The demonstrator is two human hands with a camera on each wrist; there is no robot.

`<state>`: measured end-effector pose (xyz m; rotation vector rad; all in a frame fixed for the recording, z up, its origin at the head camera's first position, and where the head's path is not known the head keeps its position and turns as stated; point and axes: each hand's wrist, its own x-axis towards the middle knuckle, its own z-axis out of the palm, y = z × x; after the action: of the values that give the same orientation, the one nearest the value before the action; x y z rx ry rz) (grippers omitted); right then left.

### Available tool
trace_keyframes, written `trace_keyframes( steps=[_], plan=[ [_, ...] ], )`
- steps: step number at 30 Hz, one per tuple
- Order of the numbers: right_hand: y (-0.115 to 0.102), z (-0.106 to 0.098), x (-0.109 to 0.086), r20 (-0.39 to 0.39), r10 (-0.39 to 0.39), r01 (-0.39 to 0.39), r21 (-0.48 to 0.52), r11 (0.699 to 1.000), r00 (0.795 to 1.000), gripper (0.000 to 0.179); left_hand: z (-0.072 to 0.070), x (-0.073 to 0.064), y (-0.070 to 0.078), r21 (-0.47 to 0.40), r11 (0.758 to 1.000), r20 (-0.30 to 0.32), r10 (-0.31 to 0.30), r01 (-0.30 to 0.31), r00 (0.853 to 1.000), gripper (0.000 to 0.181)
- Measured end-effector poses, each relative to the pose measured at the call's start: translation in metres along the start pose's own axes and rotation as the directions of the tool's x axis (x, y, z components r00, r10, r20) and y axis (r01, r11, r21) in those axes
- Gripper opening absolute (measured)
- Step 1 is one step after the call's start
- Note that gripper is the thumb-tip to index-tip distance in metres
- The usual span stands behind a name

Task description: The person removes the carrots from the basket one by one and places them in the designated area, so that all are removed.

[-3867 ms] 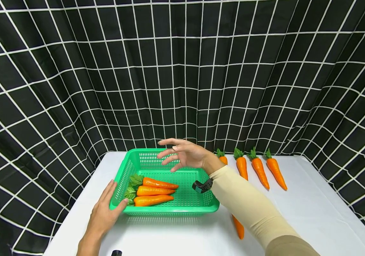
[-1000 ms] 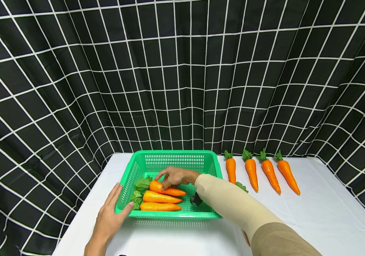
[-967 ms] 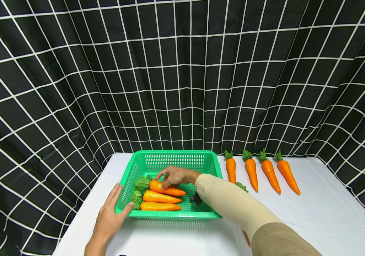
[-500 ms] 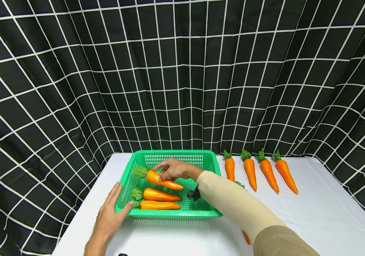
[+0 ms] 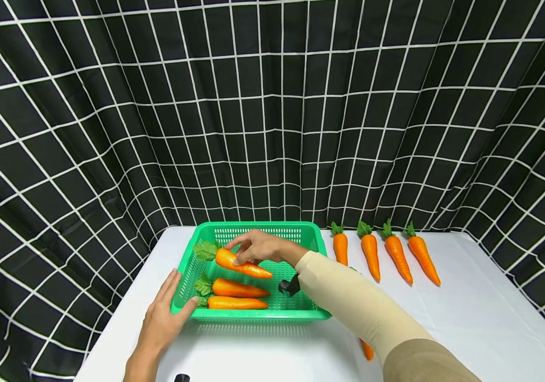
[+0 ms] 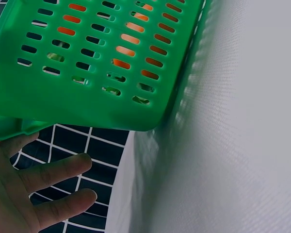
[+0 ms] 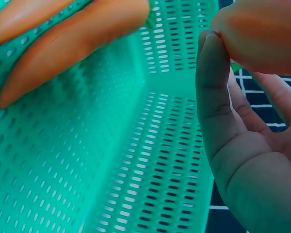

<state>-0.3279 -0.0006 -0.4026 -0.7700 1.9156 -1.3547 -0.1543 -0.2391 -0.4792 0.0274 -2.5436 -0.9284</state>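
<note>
In the head view a carrot [image 5: 241, 265] with green leaves is held above the floor of the green plastic basket [image 5: 258, 314]. My right hand [image 5: 261, 247] pinches it near its thick end between thumb and fingers. The right wrist view shows the thumb against the carrot [image 7: 262, 36]. Two more carrots lie below it, a nearer carrot [image 5: 238, 303] and a middle carrot [image 5: 240, 288]. At the basket's left front corner my left hand [image 5: 159, 318] touches the rim, thumb on top. Two of its fingers [image 6: 63, 172] stand straight and spread below the rim.
Right of the basket several carrots lie in a row, among them a far-right carrot [image 5: 424, 260]. Another carrot [image 5: 366, 350] is mostly hidden under my right sleeve [image 5: 368, 313]. A white cloth covers the table [image 5: 463, 318]. A black grid curtain [image 5: 253, 132] stands behind.
My right hand first entered above the basket with nothing in it, then took hold of the farthest of three carrots. It has lifted that carrot up and away from the others. My left hand stays at the corner.
</note>
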Motion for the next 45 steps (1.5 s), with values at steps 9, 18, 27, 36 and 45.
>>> trace_keyframes(
  steps=[9,18,27,36,45],
  plan=[
    [-0.02,-0.001,-0.015,-0.016,-0.036,0.036,-0.027,0.999,0.999,0.046,-0.002,0.001,0.0,-0.006,1.0,0.016,0.006,-0.006,1.0,0.074],
    [-0.035,0.002,-0.034,-0.037,-0.09,0.089,-0.029,0.996,0.995,0.044,-0.001,0.001,0.0,-0.008,1.0,0.02,-0.002,0.002,1.0,0.074],
    [-0.049,0.006,-0.058,-0.092,-0.105,0.106,0.008,0.994,0.99,0.045,-0.001,0.0,0.0,-0.002,1.0,0.025,-0.004,0.004,1.0,0.074],
    [-0.058,0.01,-0.087,-0.146,-0.158,0.163,0.026,0.986,0.977,0.046,-0.002,-0.001,-0.001,-0.006,1.0,0.028,-0.014,0.014,1.0,0.074],
    [-0.061,0.012,-0.111,-0.163,-0.238,0.241,0.004,0.97,0.958,0.046,-0.002,0.0,0.0,-0.011,1.0,0.036,-0.016,0.016,0.999,0.075]
  ],
)
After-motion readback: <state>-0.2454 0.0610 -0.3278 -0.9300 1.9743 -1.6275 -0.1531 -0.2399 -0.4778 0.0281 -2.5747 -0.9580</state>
